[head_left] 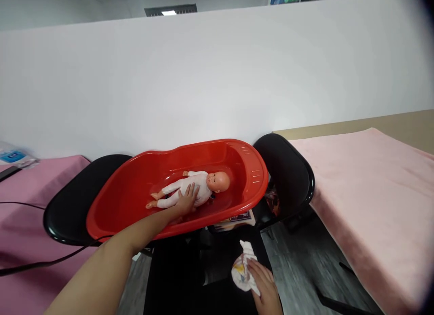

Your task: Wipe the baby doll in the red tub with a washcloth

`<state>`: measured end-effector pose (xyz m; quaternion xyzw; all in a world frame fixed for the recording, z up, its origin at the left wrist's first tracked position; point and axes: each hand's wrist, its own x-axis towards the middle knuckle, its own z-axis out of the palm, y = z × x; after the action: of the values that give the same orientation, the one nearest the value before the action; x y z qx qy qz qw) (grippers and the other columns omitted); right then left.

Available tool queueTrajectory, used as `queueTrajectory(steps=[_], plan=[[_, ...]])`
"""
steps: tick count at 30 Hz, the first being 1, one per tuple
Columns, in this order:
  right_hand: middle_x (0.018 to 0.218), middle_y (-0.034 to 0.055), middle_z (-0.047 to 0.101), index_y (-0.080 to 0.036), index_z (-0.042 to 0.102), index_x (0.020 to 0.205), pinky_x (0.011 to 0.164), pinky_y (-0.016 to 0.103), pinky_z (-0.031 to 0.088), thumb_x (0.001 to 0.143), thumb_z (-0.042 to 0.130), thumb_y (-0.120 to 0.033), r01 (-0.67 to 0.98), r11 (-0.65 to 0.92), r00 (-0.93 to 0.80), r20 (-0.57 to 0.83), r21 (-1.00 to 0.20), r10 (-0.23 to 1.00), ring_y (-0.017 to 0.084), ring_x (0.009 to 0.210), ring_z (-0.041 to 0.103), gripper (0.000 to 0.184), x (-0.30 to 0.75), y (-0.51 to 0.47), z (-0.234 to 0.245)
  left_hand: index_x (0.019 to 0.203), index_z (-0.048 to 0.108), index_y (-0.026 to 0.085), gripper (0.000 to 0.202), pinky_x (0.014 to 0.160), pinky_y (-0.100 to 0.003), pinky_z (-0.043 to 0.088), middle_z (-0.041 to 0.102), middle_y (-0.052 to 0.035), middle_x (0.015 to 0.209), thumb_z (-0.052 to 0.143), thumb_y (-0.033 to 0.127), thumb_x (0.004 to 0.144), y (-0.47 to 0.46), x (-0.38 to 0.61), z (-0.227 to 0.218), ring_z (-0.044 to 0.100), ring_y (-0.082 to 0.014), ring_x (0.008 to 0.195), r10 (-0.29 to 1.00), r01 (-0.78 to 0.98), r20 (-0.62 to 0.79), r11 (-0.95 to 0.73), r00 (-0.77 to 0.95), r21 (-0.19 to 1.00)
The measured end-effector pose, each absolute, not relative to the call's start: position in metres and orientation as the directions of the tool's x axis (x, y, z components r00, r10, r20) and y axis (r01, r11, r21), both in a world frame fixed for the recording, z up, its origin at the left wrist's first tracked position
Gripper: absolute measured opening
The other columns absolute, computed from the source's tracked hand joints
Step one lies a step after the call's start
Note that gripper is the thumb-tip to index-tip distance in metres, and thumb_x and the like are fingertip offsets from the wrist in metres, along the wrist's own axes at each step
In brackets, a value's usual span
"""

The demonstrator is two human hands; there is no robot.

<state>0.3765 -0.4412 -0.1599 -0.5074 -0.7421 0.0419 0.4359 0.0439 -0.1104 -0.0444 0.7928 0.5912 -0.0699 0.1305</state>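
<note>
A baby doll in a white suit lies on its back in a red plastic baby tub, head to the right. My left hand reaches into the tub and lies flat on the doll's belly, fingers stretched out. Lower down, my right hand grips a crumpled white diaper with a coloured print, held over a dark surface below the tub.
The tub rests across two black chairs against a white partition wall. A pink-covered table stands at the right, another pink-covered surface with black cables at the left. Some books lie under the tub's near edge. Grey floor shows below.
</note>
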Motion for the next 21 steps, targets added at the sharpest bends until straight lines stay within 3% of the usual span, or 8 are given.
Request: queueTrajectory(steps=[4,7,12,15,17,21], plan=[[0.141,0.0063,0.074,-0.028,0.065,0.146,0.098,0.045,0.067,0.094,0.056,-0.009,0.688,0.463,-0.107,0.552,-0.559,0.827,0.029,0.125,0.075,0.056,0.372,-0.434,-0.153,0.164,0.053,0.020,0.073,0.132,-0.071,0.017,0.039,-0.0233,0.174,0.057,0.023,0.091,-0.110,0.046,-0.047,0.019,-0.0424,0.169,0.952,0.943,-0.081,-0.277,0.296,0.186],[0.142,0.0071,0.074,-0.029,0.064,0.148,0.098,0.046,0.067,0.096,0.056,-0.011,0.684,0.447,-0.103,0.529,-0.577,0.842,0.030,0.126,0.074,0.055,0.374,-0.436,-0.157,0.155,0.061,0.019,0.066,0.131,-0.074,0.016,0.044,-0.0256,0.171,0.056,0.020,0.089,-0.106,0.038,-0.052,0.023,-0.0438,0.167,0.938,0.908,-0.006,-0.335,0.348,0.252],[0.146,0.0098,0.071,-0.028,0.060,0.153,0.102,0.048,0.066,0.099,0.055,-0.015,0.703,0.417,-0.135,0.468,-0.575,0.873,0.032,0.131,0.072,0.056,0.381,-0.446,-0.170,0.141,0.070,0.026,0.056,0.136,-0.061,0.014,0.059,-0.0110,0.162,0.046,0.017,0.091,-0.095,0.017,-0.060,0.034,-0.0372,0.164,0.910,0.836,0.121,-0.413,0.397,0.362],[0.149,0.0101,0.069,-0.029,0.060,0.154,0.107,0.050,0.064,0.102,0.053,-0.018,0.717,0.366,-0.130,0.403,-0.593,0.906,0.032,0.135,0.069,0.053,0.381,-0.448,-0.173,0.128,0.074,0.024,0.049,0.133,-0.060,0.023,0.065,-0.0103,0.156,0.047,0.015,0.089,-0.088,0.009,-0.056,0.044,-0.0382,0.158,0.903,0.792,0.218,-0.429,0.370,0.433],[0.150,0.0104,0.068,-0.028,0.062,0.152,0.108,0.051,0.063,0.104,0.052,-0.020,0.720,0.343,-0.123,0.376,-0.603,0.918,0.032,0.137,0.068,0.050,0.379,-0.446,-0.171,0.125,0.074,0.020,0.047,0.131,-0.060,0.027,0.063,-0.0129,0.157,0.046,0.012,0.089,-0.083,0.005,-0.051,0.046,-0.0380,0.156,0.905,0.800,0.250,-0.421,0.343,0.428],[0.147,0.0116,0.070,-0.025,0.065,0.147,0.108,0.051,0.061,0.106,0.053,-0.023,0.723,0.347,-0.153,0.352,-0.597,0.923,0.031,0.135,0.068,0.043,0.376,-0.443,-0.162,0.134,0.069,0.011,0.048,0.131,-0.062,0.024,0.050,-0.0210,0.168,0.043,0.007,0.094,-0.071,-0.001,-0.042,0.039,-0.0381,0.159,0.909,0.872,0.252,-0.399,0.333,0.285]])
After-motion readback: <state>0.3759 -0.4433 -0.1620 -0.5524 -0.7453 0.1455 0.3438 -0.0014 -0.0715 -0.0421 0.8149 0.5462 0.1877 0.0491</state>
